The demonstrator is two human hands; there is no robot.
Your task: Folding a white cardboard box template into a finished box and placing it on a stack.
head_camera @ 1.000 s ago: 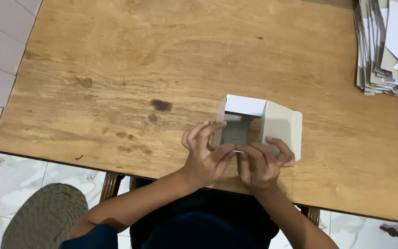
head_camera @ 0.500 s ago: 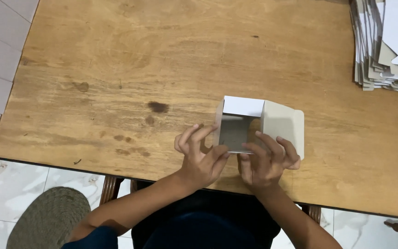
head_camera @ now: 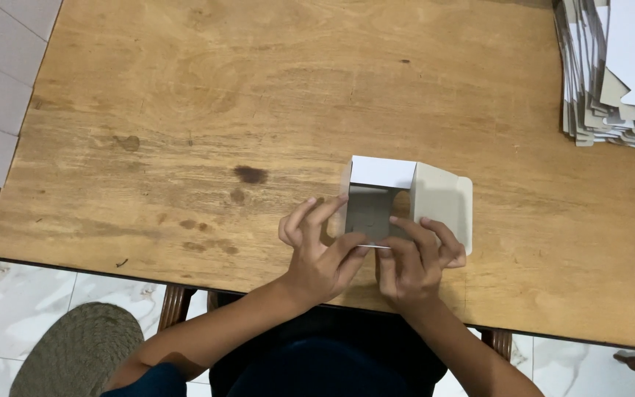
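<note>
Open white cardboard box point(head_camera: 406, 198) is held on the table point(head_camera: 185, 110) at 6 o'clock, interior seemingly empty. Left hand point(head_camera: 317, 254) and right hand point(head_camera: 417, 261) are pinched on its near edge, fingers curled.

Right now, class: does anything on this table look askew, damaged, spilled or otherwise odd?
Nothing is spilled or broken. The small white box held by the left hand and right hand is only half-formed, one flap open sideways. The wooden table has dark stains.
</note>
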